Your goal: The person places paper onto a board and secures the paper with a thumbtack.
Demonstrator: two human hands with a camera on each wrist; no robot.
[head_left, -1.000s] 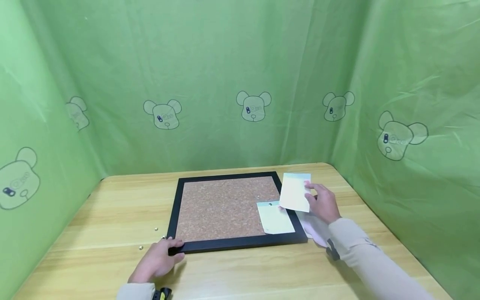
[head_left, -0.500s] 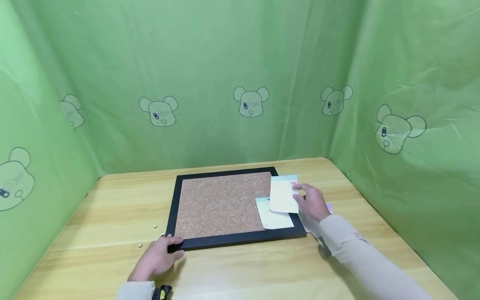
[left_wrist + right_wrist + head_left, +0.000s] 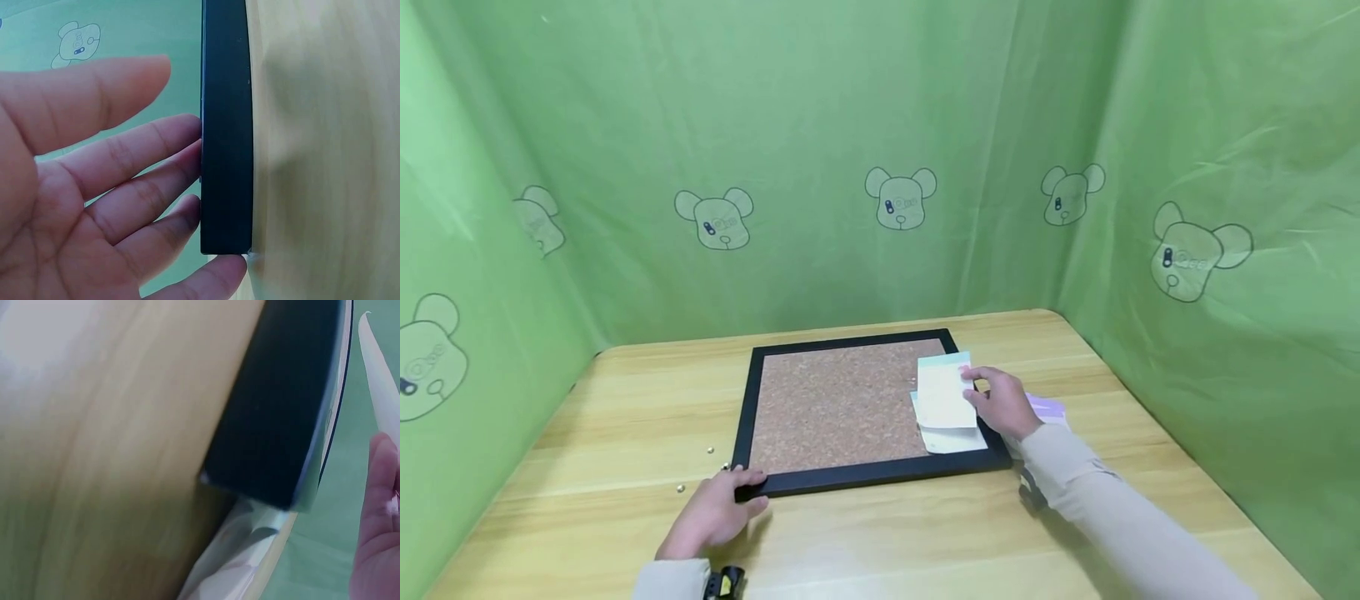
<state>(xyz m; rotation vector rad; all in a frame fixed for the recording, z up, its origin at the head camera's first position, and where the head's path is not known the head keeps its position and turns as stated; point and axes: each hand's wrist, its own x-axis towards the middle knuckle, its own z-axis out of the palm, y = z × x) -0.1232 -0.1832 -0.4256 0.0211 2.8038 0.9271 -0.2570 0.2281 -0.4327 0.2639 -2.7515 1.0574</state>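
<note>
A cork board (image 3: pixel 835 400) in a black frame (image 3: pixel 880 475) lies flat on the table. My right hand (image 3: pixel 1006 406) pinches the right edge of a white note sheet (image 3: pixel 945 396) with a pale blue top band and a small pink mark, above the board's right side. Below it lies another white note sheet (image 3: pixel 951 440), largely covered. My left hand (image 3: pixel 718 512) rests its fingertips on the frame's front left corner; in the left wrist view its fingers (image 3: pixel 134 150) are fairly straight and the thumb stands clear of the frame. The right wrist view shows only part of the hand and sheet.
Small shiny pins (image 3: pixel 681 488) lie on the wooden table (image 3: pixel 880 542) left of the board. Purple and white paper (image 3: pixel 1047 408) lies at the board's right, partly behind the right arm. Green curtains (image 3: pixel 805 125) enclose the table at the back and sides.
My right hand has carried the note sheet left, from beside the frame to over the lower sheet. More purple paper shows at the right. The left hand stays on the corner.
</note>
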